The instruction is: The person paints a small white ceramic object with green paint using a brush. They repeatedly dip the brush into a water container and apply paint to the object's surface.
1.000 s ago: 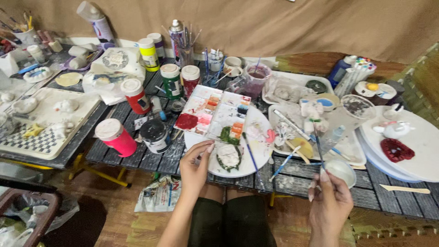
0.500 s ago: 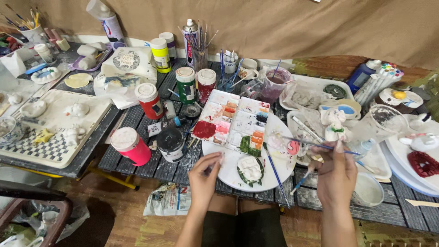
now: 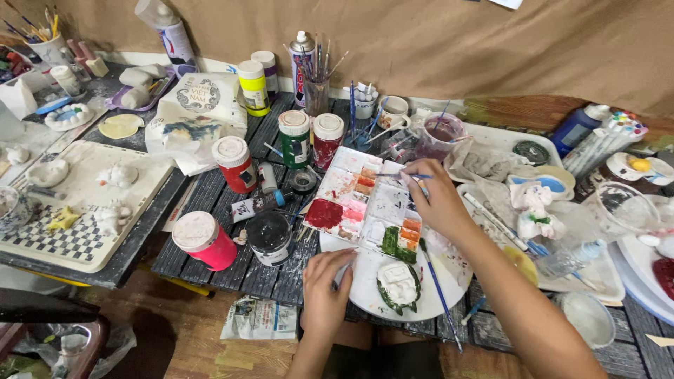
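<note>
Tabletop (image 3: 232, 274): dark wooden slats, crowded with paint pots, brushes and small plaster pieces.
Tray (image 3: 88, 193): big cream tray at the far left, with a chequered edge; small white figures and a yellow star lie on it.
Plate (image 3: 365, 284): round white plate at the near edge of the tabletop, in front of the person; the palette lies over its far part.
Palette (image 3: 361, 200): white, with square wells; red paint in the near left well, orange and green in the wells close to the right hand.
Pots: a pink one (image 3: 203, 241) at near left, a red one (image 3: 235, 163) behind it, a black one (image 3: 269, 238) just beside the palette.
Right hand (image 3: 439, 203): over the right side of the palette; its grip is closed, fingers pinched on a thin blue brush (image 3: 407, 176) which points left over the wells.
Left hand (image 3: 324, 291): on the near left rim of the plate; fingers bent loosely on the rim, and I cannot tell if they hold something.
Figure (image 3: 399, 284): small white plaster piece with a green edge; it lies on the plate, just right of the left hand, not touched.
Loose brush (image 3: 437, 288): blue handle, lies on the plate right of the figure.
</note>
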